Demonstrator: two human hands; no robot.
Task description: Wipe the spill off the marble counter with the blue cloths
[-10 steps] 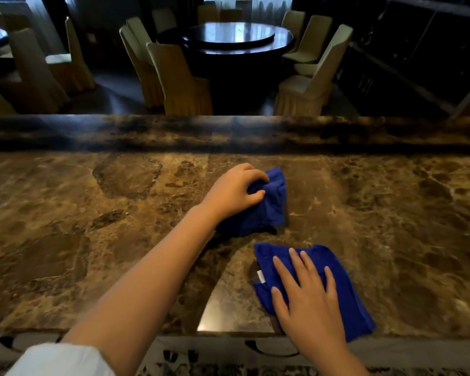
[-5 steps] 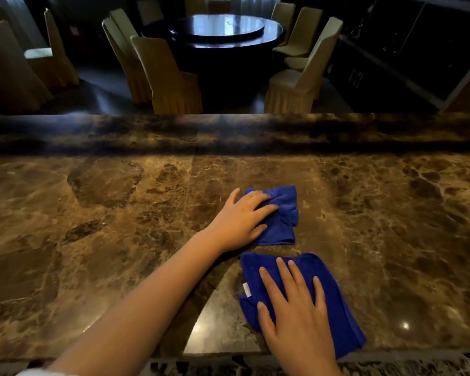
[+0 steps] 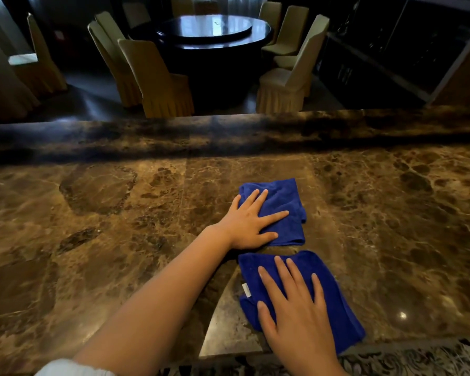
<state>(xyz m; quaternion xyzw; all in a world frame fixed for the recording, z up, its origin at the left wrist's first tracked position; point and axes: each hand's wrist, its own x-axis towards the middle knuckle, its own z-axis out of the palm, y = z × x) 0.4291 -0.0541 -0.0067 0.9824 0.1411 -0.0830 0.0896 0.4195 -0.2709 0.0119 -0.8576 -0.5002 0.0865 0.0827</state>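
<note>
Left hand point(image 3: 251, 221) has uncurled since a second ago, now flat on far blue cloth point(image 3: 281, 202); right hand point(image 3: 293, 302) flat on near cloth point(image 3: 337, 310). Mid-wipe on marble desk point(image 3: 120, 240) (spill not discernible). Next: press, sweep both.

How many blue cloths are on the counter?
2. The far cloth lies flat under the left hand; the near cloth, by the counter's front edge, under the right hand. They do not touch.

Dim room; round table point(image 3: 215, 31), covered chairs point(image 3: 158, 77).
</note>
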